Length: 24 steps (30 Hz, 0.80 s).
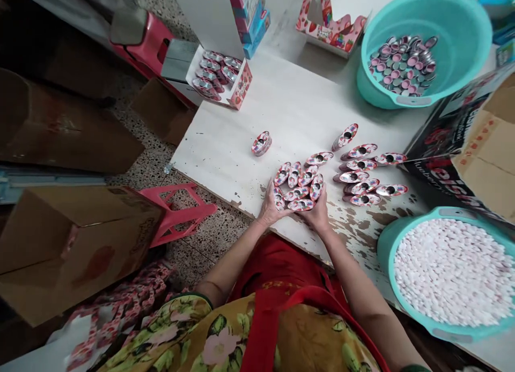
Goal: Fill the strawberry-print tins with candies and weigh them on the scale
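Note:
Several small oval tins (pixel 298 194), pink and red with printed tops and dark round holes, stand in a tight cluster near the table's front edge. My left hand (pixel 270 207) presses on the cluster's left side, and my right hand (pixel 319 214) cups it from the right. Between them the tins are squeezed together, still resting on the table as far as I can see. One tin (pixel 261 143) stands apart, up and to the left. To the right of my hands, more open-topped tins (pixel 358 165) form a loose group.
A display box (pixel 240 85) holds several tins at the table's left edge. An opened strawberry-print box (pixel 328 37) stands at the back. Turquoise tubs hold round metal caps (pixel 402 66) and white candies (pixel 454 270). A large carton (pixel 483 147) stands right; a pink stool (pixel 177 208) is left.

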{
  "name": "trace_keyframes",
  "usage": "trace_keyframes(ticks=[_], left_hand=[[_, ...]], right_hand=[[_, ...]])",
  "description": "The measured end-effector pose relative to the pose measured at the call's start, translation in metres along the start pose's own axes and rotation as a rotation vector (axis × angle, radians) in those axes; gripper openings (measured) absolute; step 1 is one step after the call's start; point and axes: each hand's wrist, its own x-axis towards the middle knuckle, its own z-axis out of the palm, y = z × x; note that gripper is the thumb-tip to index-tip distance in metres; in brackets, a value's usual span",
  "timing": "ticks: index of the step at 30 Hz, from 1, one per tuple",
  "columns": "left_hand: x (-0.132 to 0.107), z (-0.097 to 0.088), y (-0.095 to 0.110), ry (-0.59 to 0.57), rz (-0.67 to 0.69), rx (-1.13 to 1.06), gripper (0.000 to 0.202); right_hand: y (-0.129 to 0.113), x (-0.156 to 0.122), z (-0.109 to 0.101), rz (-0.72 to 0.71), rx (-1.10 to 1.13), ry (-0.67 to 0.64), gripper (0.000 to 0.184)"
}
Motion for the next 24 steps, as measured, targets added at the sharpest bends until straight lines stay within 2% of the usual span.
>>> trace_keyframes(ticks=[5, 9, 11, 13, 14, 16, 17, 18, 19, 21, 22, 24], left_hand=[[0.021, -0.024, -0.030, 0.133, -0.058, -0.018, 0.123], [0.044, -0.041, -0.055, 0.245, -0.208, -0.081, 0.127], [0.051, -0.050, -0.059, 0.263, -0.263, -0.117, 0.132], [0.052, -0.063, -0.054, 0.259, -0.255, -0.078, 0.134], [0.050, -0.070, -0.047, 0.269, -0.231, -0.016, 0.132], [0.050, -0.083, -0.025, 0.313, -0.139, 0.161, 0.122], [0.054, -0.086, -0.010, 0.332, -0.064, 0.235, 0.114], [0.062, -0.084, 0.009, 0.331, 0.027, 0.277, 0.106], [0.074, -0.077, 0.030, 0.296, 0.130, 0.279, 0.097], [0.112, -0.046, 0.078, 0.122, 0.312, 0.202, 0.080], [0.136, -0.024, 0.104, -0.004, 0.354, 0.163, 0.071], [0.185, 0.027, 0.156, -0.273, 0.442, 0.157, 0.057]], right_hand=[[-0.033, 0.049, 0.032, -0.145, 0.050, -0.025, 0.141], [-0.062, 0.090, 0.066, -0.174, 0.111, -0.086, 0.139], [-0.071, 0.105, 0.079, -0.173, 0.121, -0.112, 0.139], [-0.073, 0.108, 0.080, -0.173, 0.110, -0.121, 0.137], [-0.071, 0.101, 0.074, -0.172, 0.098, -0.116, 0.131], [-0.060, 0.069, 0.052, -0.154, 0.058, -0.034, 0.115], [-0.052, 0.047, 0.035, -0.130, 0.030, 0.069, 0.104], [-0.042, 0.022, 0.017, -0.080, -0.014, 0.236, 0.103], [-0.030, -0.003, -0.003, -0.010, -0.063, 0.418, 0.111], [-0.004, -0.042, -0.041, 0.159, -0.114, 0.685, 0.123], [0.008, -0.053, -0.057, 0.220, -0.091, 0.755, 0.122], [0.030, -0.055, -0.081, 0.282, -0.008, 0.830, 0.108]])
